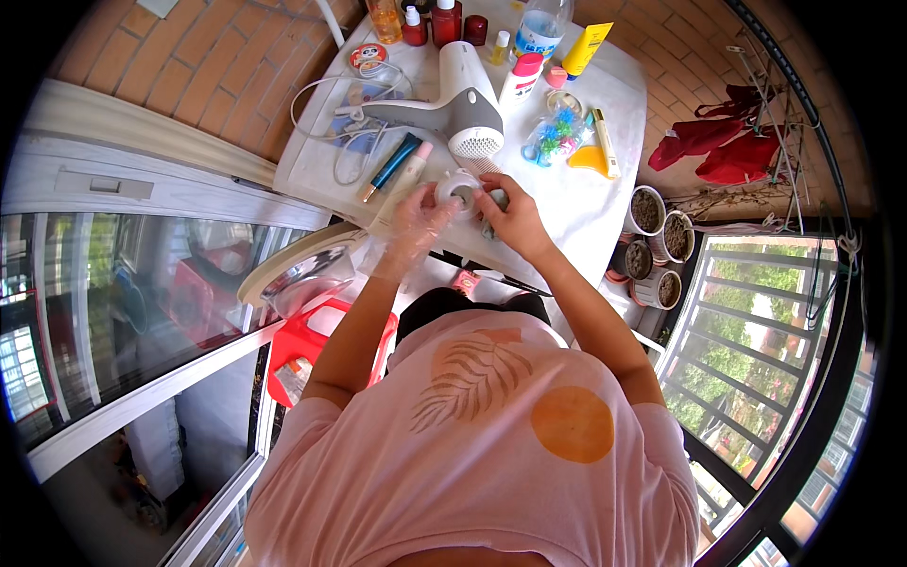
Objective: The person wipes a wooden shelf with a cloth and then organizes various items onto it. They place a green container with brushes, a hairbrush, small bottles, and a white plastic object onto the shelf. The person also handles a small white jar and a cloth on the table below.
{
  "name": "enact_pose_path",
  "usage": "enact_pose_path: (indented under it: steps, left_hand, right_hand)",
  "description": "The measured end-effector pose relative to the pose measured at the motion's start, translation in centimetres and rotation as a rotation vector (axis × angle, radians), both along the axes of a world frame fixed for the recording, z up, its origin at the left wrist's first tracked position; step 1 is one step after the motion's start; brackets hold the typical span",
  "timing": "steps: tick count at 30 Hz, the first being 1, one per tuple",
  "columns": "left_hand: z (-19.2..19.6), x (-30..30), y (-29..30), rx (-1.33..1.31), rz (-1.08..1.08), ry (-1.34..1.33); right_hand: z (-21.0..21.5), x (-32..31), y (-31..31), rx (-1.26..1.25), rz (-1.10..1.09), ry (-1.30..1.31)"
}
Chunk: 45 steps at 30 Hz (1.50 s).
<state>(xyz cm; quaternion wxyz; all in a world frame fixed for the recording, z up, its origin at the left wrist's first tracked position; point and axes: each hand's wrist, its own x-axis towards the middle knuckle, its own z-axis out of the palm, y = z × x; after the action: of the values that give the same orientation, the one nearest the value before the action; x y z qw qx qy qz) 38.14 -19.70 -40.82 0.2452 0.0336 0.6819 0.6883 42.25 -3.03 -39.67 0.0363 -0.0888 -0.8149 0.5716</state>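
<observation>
My left hand [416, 219] wears a clear plastic glove and grips a small white round container [447, 192] with an opening in its top. From the other side my right hand [515, 213], bare, has its fingers closed on the same container's rim. A comb [478, 165] lies partly behind the container. Left of my left hand are a dark blue tube [393, 163] and a pale tube with a pink cap [410, 175]. Just beyond my hands a white and grey hair dryer [463, 104] lies on the white table [326, 180], its cord looping left.
Bottles stand at the table's far edge, including a large clear bottle [540, 33]. A yellow tube [588, 49] and a bag of colourful pieces [556, 137] lie right. A round mirror [307, 274] and red stool [288, 354] are left; plant pots [647, 210] stand right.
</observation>
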Motion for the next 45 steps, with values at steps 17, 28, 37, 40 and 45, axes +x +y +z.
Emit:
enact_pose_path:
  steps: [17,28,37,40,45]
  left_hand:
    - [1.0,-0.9,-0.6,0.142,0.120,-0.213]
    - [0.6,-0.5,0.4,0.067,0.095,-0.133]
    - [-0.3,0.0,-1.1,0.361,0.009,-0.118]
    - [-0.2,-0.3,-1.8,0.343,-0.026,-0.151]
    - [-0.7,-1.0,-4.1,0.478,0.008,-0.157]
  right_hand:
    - [-0.2,-1.8,0.4,-0.726,-0.090,-0.511]
    - [0.4,-3.0,1.4,-0.053,0.123,-0.343]
    - [0.4,-3.2,2.0,-0.630,0.164,-0.472]
    - [0.4,-3.2,2.2,-0.653,0.225,-0.477]
    - [0.3,-3.4,1.7,0.092,0.284,-0.191]
